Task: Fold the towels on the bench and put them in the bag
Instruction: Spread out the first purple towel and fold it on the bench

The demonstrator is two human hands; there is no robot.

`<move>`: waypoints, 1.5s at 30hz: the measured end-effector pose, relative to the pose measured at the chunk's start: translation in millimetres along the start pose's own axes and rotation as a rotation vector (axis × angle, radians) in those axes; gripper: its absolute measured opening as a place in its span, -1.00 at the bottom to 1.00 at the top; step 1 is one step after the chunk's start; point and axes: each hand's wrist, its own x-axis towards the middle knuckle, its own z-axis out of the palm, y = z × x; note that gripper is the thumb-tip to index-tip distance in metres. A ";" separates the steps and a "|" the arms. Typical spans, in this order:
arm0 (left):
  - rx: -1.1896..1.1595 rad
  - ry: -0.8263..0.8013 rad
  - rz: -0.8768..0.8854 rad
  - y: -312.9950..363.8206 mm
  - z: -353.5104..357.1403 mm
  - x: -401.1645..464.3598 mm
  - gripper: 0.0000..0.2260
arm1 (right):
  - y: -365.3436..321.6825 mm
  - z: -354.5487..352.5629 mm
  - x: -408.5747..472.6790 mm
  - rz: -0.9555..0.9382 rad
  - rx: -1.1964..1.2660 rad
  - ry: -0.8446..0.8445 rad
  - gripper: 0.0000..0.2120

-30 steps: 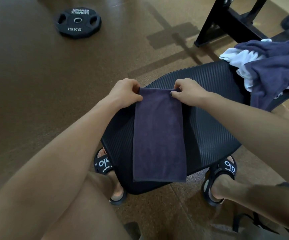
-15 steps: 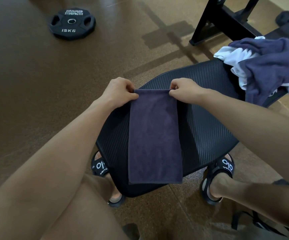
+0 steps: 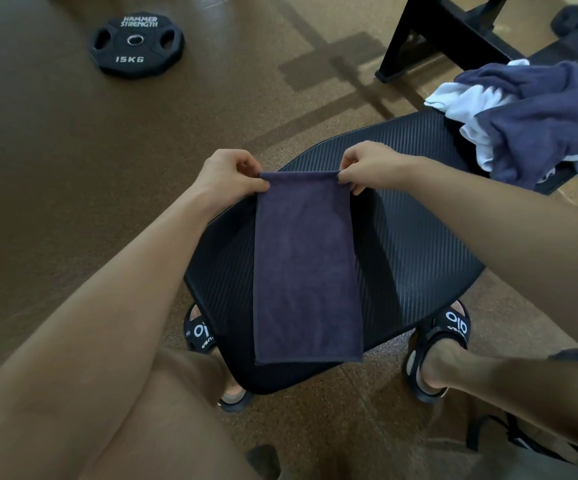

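On bench (image 3: 419, 237): one dark purple towel (image 3: 306, 271), folded to long rectangle, soft terry nap, lying flat lengthwise on black ribbed pad with rounded end. Far corners pinched, one each: left hand (image 3: 227, 174) clamped on left corner, right hand (image 3: 370, 166) clamped on right corner, fingers curled, far edge pulled straight between them. Near edge of towel close to near rim of bench. Further along bench, at right: one crumpled pile of towels (image 3: 537, 123), navy and white mixed, fluffy, unfolded, exact count unclear. On brown speckled floor (image 3: 73, 168): one round black weight plate (image 3: 136, 43), three grip holes, metal centre ring, white lettering "HAMMER STRENGTH 15KG". One black metal frame (image 3: 447, 32) at top right, angled bars. Two black slides, white logo: left one (image 3: 199, 332) partly under bench, right one (image 3: 443, 344) beside it. Bottom right corner: grey fabric with black straps (image 3: 509, 441), possibly bag, mostly cut off.
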 end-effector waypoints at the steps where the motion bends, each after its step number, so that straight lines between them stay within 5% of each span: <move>1: -0.001 0.006 -0.016 -0.1 1.5 0.3 -0.88 | 0.5 -0.7 0.6 0.003 -0.004 -0.004 -0.85; 5: 0.008 0.020 -0.048 -0.8 4.8 2.2 -0.87 | 6.6 7.6 3.2 0.001 -0.021 0.084 -0.83; 9: 0.029 0.028 -0.038 -0.5 5.6 -0.3 -0.86 | 7.5 39.9 -12.1 0.020 -0.151 0.336 -0.60; 12: 0.011 0.001 -0.028 -2.5 4.0 -2.3 -0.88 | -8.0 91.7 -58.8 -0.201 -0.303 0.537 -0.46; 15: -0.025 0.002 -0.031 -4.2 3.5 -4.8 -0.89 | -19.5 144.9 -115.0 -0.385 -0.319 0.395 -0.37; 30: 0.087 0.113 0.012 -4.3 10.7 -19.4 -0.82 | 47.5 176.2 -156.3 -0.236 -0.470 0.311 -0.37; 35: 0.389 0.084 0.228 3.9 7.6 -44.8 -0.48 | 31.1 167.7 -167.7 -0.324 -0.470 0.405 -0.37; 40: 0.667 -0.007 0.565 8.1 26.1 -108.2 -0.41 | 45.9 180.4 -172.2 -0.385 -0.557 0.334 -0.36; 45: 0.895 -0.226 0.521 -38.4 59.7 -137.8 -0.38 | 47.1 181.0 -173.5 -0.412 -0.575 0.303 -0.32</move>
